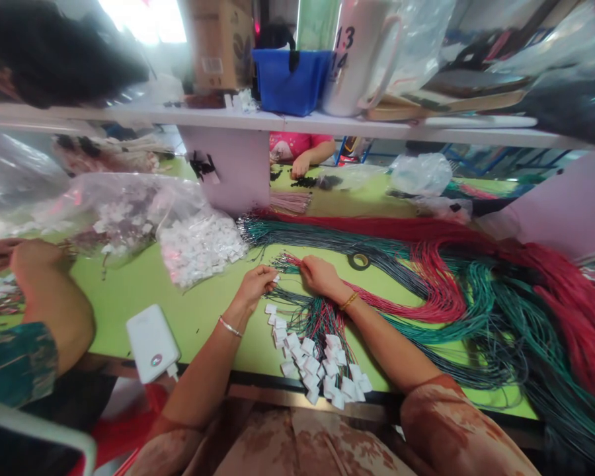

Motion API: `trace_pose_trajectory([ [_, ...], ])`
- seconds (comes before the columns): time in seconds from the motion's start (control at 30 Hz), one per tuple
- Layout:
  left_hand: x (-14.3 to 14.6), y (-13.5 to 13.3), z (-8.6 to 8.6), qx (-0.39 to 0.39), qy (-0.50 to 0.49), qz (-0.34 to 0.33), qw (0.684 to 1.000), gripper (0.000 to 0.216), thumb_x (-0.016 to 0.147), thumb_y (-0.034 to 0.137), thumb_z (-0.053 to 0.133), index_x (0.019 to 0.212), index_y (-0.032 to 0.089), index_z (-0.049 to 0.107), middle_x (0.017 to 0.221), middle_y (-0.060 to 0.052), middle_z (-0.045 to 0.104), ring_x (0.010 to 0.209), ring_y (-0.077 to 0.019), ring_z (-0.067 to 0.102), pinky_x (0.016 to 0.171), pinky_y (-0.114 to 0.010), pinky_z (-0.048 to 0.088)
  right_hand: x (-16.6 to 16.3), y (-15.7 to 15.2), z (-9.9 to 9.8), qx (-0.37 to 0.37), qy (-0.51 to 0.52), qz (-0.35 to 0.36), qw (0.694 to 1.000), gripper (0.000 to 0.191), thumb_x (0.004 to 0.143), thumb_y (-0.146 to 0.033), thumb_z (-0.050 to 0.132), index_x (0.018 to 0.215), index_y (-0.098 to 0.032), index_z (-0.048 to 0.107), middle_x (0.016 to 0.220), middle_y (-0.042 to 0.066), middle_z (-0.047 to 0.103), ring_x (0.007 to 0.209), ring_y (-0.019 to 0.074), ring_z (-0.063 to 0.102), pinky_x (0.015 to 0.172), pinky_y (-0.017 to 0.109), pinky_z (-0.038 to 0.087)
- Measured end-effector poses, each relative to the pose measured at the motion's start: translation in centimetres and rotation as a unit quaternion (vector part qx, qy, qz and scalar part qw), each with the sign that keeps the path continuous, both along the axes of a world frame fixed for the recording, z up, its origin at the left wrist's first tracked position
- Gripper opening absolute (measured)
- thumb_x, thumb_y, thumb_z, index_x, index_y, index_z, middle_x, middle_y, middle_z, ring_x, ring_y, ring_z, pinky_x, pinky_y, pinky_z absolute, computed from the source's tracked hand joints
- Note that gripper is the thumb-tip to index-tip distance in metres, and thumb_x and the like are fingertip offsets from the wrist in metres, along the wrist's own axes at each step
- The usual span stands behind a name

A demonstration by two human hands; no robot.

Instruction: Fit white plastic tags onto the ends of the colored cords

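Observation:
Between the thumb and fingers of my left hand (pixel 256 285) is a small white connector housing (pixel 276 278). My right hand (pixel 322 276), to the right of it, is closed over a bundle of red and green wires (pixel 293 262); their tipped ends stick out to the left. Below both hands hang wires fitted with white connectors (pixel 327 365), heaped at the table's front edge. Long red wires (pixel 434 281) and green wires (pixel 478 301) sweep away to the right. A roll of dark tape (pixel 359 261) lies just beyond my right wrist.
A clear bag of white connectors (pixel 201 244) sits at the left. A white power bank (pixel 153 342) with a cable lies near the front edge. A co-worker's arm (pixel 52 291) reaches in from the left. Overhead, a shelf (pixel 198 118) carries a blue bin (pixel 291 80) and a mug (pixel 356 63).

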State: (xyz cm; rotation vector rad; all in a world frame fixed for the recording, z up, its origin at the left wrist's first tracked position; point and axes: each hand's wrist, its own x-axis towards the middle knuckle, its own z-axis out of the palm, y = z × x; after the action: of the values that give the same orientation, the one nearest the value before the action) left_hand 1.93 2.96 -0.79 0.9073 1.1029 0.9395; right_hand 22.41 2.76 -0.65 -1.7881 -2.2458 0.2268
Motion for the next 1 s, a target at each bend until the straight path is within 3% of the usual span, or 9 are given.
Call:
trace_pose_trajectory([
  [0.2, 0.4, -0.3, 0.3, 0.017, -0.028, -0.004, 0.999, 0.024, 0.061, 0.028, 0.077, 0.074, 0.013, 0.064, 0.067, -0.001, 0.061, 0.056, -0.0072, 0.052, 0.054, -0.020, 0.039, -0.2, 0.8, -0.1, -0.006, 0.147, 0.013, 0.989, 0.019, 0.089, -0.029, 0.044, 0.083, -0.017, 0.057, 0.070, 0.002, 0.060, 0.061, 0.0126, 0.046, 0.059, 0.024, 0.029],
  [0.37, 0.5, -0.4, 0.3, 0.017, -0.046, -0.016, 0.999, 0.023, 0.061, 0.027, 0.076, 0.075, 0.013, 0.063, 0.068, -0.001, 0.060, 0.059, -0.0073, 0.052, 0.058, -0.020, 0.040, -1.8, 2.4, 0.0, -0.062, 0.291, 0.069, 0.952, 0.019, 0.081, -0.031, 0.050, 0.070, -0.015, 0.055, 0.064, -0.002, 0.055, 0.058, 0.0097, 0.042, 0.056, 0.021, 0.030],
  [0.47, 0.6, -0.5, 0.3, 0.022, -0.054, -0.027, 0.998, 0.023, 0.062, 0.026, 0.075, 0.075, 0.014, 0.062, 0.069, 0.000, 0.061, 0.059, -0.0072, 0.051, 0.057, -0.020, 0.039, -2.7, 3.2, 1.0, -0.096, 0.350, 0.092, 0.927, 0.019, 0.076, -0.031, 0.052, 0.069, -0.014, 0.056, 0.064, -0.002, 0.055, 0.059, 0.0093, 0.043, 0.057, 0.021, 0.034],
  [0.67, 0.7, -0.6, 0.1, 0.018, -0.068, -0.030, 0.997, 0.022, 0.062, 0.026, 0.075, 0.073, 0.014, 0.060, 0.068, 0.000, 0.060, 0.059, -0.0076, 0.052, 0.059, -0.021, 0.039, -4.3, 3.0, 3.1, -0.084, 0.423, 0.102, 0.896, 0.020, 0.075, -0.034, 0.055, 0.070, -0.015, 0.057, 0.066, -0.002, 0.057, 0.059, 0.0091, 0.045, 0.057, 0.021, 0.035],
  [0.8, 0.4, -0.4, 0.0, 0.007, -0.123, -0.015, 0.992, 0.024, 0.063, 0.025, 0.077, 0.077, 0.014, 0.061, 0.073, 0.000, 0.061, 0.062, -0.0073, 0.052, 0.062, -0.021, 0.041, -3.9, 2.0, 2.3, -0.076, 0.447, 0.079, 0.888, 0.023, 0.075, -0.036, 0.056, 0.067, -0.015, 0.055, 0.064, -0.002, 0.055, 0.059, 0.0090, 0.044, 0.058, 0.021, 0.036],
  [1.0, 0.2, -0.2, -0.2, 0.011, -0.175, -0.007, 0.984, 0.021, 0.065, 0.023, 0.077, 0.077, 0.014, 0.063, 0.085, -0.003, 0.063, 0.070, -0.0080, 0.055, 0.066, -0.020, 0.045, -2.2, 0.0, 0.2, -0.123, 0.441, 0.060, 0.887, 0.026, 0.077, -0.038, 0.051, 0.064, -0.015, 0.053, 0.059, -0.004, 0.046, 0.056, 0.0085, 0.038, 0.054, 0.021, 0.030],
])
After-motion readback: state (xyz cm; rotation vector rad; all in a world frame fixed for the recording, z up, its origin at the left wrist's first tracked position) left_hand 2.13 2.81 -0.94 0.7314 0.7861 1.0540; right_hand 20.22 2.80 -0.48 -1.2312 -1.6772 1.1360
